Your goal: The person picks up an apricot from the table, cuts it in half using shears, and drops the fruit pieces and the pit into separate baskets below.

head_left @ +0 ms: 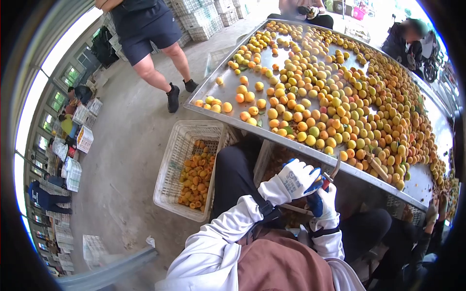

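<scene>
My left hand (295, 180), in a white glove with a blue coated palm, is closed with its fingers bent in toward the right hand. A small orange patch at its fingertips looks like part of an apricot, mostly hidden. My right hand (324, 200), gloved the same way, is wrapped round a pair of pruning shears; the curved metal blade (336, 168) points up and a bit of red shows at the grip. Both hands meet above my lap, just before the near edge of a metal table (206, 89) spread with many apricots (315, 109).
A white plastic crate (167, 169) with split-looking apricots stands left of my knee. Another crate (262, 157) sits under the table edge. A wooden-looking stick (377, 167) lies among the fruit. A person (150, 43) stands left of the table; others sit around it. Stacked crates (201, 22) stand behind.
</scene>
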The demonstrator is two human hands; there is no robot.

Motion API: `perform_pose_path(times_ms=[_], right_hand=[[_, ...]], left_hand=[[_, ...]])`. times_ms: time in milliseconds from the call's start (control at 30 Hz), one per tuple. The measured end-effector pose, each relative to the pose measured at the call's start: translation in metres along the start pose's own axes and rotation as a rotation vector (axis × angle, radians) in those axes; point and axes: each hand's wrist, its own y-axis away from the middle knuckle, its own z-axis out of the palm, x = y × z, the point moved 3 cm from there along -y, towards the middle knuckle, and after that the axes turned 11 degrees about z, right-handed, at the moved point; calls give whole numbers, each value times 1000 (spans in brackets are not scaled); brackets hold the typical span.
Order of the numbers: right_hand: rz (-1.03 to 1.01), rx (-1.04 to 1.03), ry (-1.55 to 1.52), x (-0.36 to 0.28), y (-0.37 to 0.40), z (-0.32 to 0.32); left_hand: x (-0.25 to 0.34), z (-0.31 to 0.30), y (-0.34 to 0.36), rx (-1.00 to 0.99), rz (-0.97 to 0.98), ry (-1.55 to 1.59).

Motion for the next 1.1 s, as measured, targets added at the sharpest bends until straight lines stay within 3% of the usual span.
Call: perform_pose_path(times_ms=[167,267,400,467,533,633,667,767,967,1000,1100], right_hand=[[31,-18,148,-19,11,13],[33,59,286,-16,8,7],[-57,206,528,-7,1,-6],[-119,271,744,-6,0,-9],[-205,304,878,-17,8,4],[-178,273,887,-19,10,10],[-192,271,890,-20,11,13],[-239,260,871,-20,8,15],[-219,246,918,-16,9,14],[-238,235,916,-15,9,13],[-211,211,913,-11,8,10]], left_hand=[[-11,-18,-6,114,-69,111],[-26,-74,-17,165,-213,197],[-73,-148,10,319,-349,-96],[-103,-174,43,288,-547,-189],[-151,-173,107,-33,-815,-243],[-171,-169,131,-649,-768,-674],[-179,-164,125,-692,-778,-665],[-211,-141,95,-547,-650,-653],[-293,-73,26,-703,-619,-487],[-295,-67,12,-799,-672,-453],[-308,-38,12,-859,-595,-538]])
